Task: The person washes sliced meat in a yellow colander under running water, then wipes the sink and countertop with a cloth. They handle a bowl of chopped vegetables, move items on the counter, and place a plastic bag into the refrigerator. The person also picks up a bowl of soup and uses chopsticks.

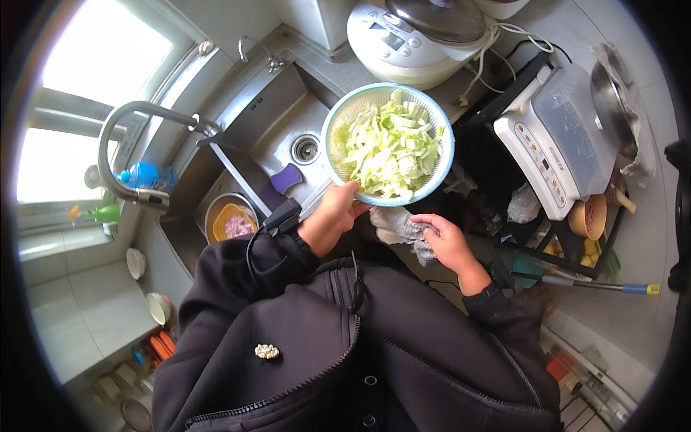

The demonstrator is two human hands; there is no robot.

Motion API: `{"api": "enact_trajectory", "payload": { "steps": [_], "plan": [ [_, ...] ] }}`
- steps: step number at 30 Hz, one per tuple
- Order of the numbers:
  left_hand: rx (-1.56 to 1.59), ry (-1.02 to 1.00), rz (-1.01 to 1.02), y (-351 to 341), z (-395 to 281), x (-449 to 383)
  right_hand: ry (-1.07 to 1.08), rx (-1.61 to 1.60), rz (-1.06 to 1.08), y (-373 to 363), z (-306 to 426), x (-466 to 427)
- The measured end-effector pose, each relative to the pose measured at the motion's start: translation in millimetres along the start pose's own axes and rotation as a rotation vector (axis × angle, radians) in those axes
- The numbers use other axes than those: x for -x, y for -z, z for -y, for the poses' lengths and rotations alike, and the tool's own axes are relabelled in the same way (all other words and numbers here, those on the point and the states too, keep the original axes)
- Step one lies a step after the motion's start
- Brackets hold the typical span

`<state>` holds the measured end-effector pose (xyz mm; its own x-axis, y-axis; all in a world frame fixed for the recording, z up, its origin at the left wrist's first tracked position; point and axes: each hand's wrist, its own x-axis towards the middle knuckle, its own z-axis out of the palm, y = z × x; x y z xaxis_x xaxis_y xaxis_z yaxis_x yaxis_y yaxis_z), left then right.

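My left hand (336, 213) grips the near rim of a plastic colander (327, 148) with a pale blue edge. Chopped pale green cabbage or lettuce leaves (391, 146) fill it, and it is held above the sink's right edge. Below the colander, my right hand (451, 243) pinches a crumpled grey-white cloth (402, 227) between thumb and fingers. The cloth hangs just under the colander's rim; whether they touch I cannot tell.
A double steel sink (259, 127) with a curved faucet (116, 124) lies left, holding a purple sponge (286, 178) and a metal bowl (210, 213) with a yellow basket (218, 224). A multicooker (410, 65) stands behind. At right are a white appliance (534, 173) and a shelf rack (561, 245).
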<state>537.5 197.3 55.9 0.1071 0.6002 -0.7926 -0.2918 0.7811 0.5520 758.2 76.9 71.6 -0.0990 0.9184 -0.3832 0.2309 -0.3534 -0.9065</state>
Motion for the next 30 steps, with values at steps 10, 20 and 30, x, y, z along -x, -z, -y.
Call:
{"api": "enact_trajectory", "payload": {
  "steps": [10, 20, 30],
  "plan": [
    [-0.087, -0.041, 0.354, 54.6, -41.3, 58.3, 0.141, 0.000, 0.243, -15.6, 62.5, -12.2],
    [-0.477, -0.551, 0.245, 211.4, -94.2, 128.3, 0.402, -0.149, 0.265, -113.1, 148.0, -54.0],
    [0.119, -0.086, 0.276, 245.1, -24.6, 135.4, 0.033, -0.715, 0.651, -229.9, 193.2, -60.8]
  ]
}}
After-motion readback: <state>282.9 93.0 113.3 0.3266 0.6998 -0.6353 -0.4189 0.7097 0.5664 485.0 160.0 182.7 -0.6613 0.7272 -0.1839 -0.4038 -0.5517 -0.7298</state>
